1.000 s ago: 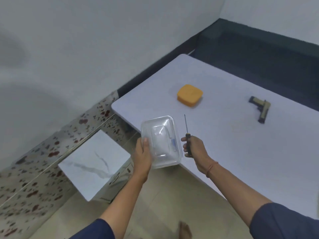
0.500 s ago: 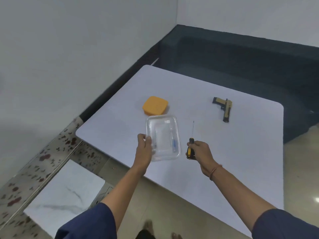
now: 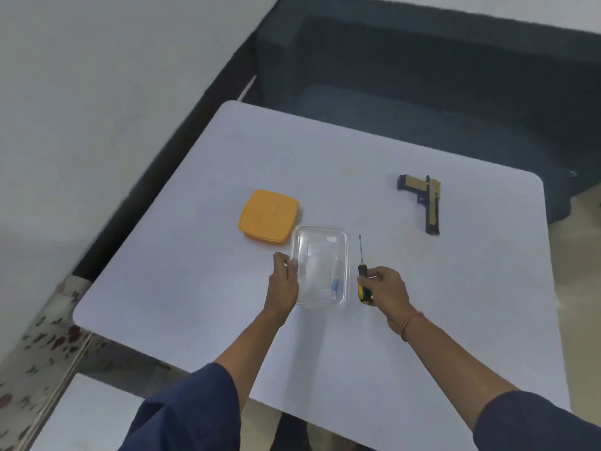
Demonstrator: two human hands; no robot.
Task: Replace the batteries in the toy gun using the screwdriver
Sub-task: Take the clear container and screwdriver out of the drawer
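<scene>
A tan and black toy gun [image 3: 424, 200] lies on the white table [image 3: 455, 304] at the far right, untouched. My right hand [image 3: 387, 292] grips the black and yellow handle of a screwdriver [image 3: 363, 281], its thin shaft pointing away from me. My left hand [image 3: 284, 281] holds the left rim of a clear plastic container [image 3: 322, 265] in the middle of the table. A small blue and white item, possibly a battery [image 3: 335, 284], lies inside the container near its front right corner.
An orange lid [image 3: 268, 216] lies flat on the table just behind and left of the container. A dark sofa [image 3: 422, 92] stands beyond the far edge. Speckled floor tiles and a white slab [image 3: 65, 418] lie to the left below the table.
The view swung right and over the table. Both hands moved forward over the tabletop, and the container came down from a raised tilt to sit level near the orange lid.
</scene>
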